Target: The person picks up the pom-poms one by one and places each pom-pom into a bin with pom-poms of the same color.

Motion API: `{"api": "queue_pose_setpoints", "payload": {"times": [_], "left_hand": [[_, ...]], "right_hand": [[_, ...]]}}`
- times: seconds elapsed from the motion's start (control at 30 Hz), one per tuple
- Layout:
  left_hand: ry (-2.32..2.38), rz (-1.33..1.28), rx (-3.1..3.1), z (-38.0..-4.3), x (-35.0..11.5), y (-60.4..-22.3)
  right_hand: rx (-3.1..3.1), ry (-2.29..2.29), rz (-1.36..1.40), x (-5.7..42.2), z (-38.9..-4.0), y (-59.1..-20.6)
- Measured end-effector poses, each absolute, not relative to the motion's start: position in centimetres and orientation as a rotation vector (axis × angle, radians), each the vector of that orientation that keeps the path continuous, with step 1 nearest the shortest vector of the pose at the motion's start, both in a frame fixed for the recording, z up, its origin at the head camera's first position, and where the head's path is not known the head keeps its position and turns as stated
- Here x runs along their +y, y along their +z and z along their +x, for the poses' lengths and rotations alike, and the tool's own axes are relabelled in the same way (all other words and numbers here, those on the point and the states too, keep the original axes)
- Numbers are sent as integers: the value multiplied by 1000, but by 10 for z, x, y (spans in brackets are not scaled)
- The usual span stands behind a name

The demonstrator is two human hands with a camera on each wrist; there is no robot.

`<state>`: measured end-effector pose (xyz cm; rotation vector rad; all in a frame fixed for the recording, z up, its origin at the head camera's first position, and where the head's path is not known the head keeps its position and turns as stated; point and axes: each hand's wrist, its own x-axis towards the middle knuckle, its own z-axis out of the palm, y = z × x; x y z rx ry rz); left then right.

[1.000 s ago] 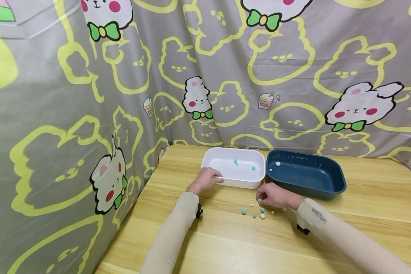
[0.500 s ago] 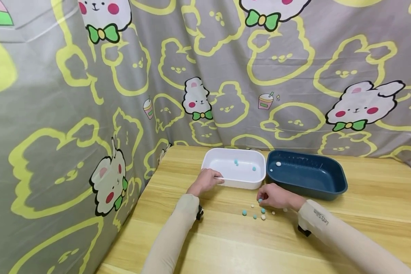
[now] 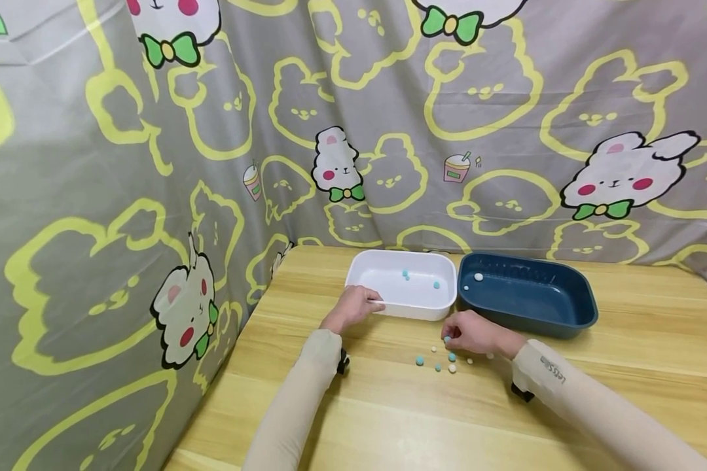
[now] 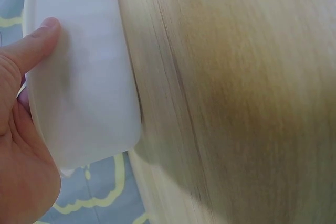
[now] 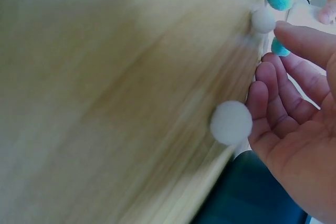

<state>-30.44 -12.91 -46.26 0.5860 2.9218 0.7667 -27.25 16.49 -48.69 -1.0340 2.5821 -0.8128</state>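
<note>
My left hand [image 3: 353, 307] grips the near rim of a white tray [image 3: 412, 313] at its left corner. In the left wrist view the thumb lies along the tray's outer wall [image 4: 94, 93], and the other fingers are mostly hidden behind the rim. Between thumb and forefinger, my right hand [image 3: 474, 332] pinches a blue pom-pom [image 5: 280, 47], low over the table in front of the trays. Around it lie several loose pom-poms, among them a blue one [image 3: 419, 360] to the left and a white one [image 3: 452, 368] nearer me. A white pom-pom [image 5: 231, 123] shows beside the curled fingers in the right wrist view.
Right of the white tray stands a dark blue tray [image 3: 524, 320], with two white pom-poms [image 3: 478, 277] at its left end. Three blue pom-poms [image 3: 436, 285] lie inside the white tray. A patterned curtain [image 3: 389, 111] hangs behind and left of the wooden table [image 3: 389, 418].
</note>
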Motion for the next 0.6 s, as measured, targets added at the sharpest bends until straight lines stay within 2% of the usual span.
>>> {"api": "queue_pose_setpoints", "payload": {"times": [0.6], "left_hand": [[784,580,2915,-305,-130,-464]], "right_hand": [[2591,-810,-1015,166,-273,-489]]}}
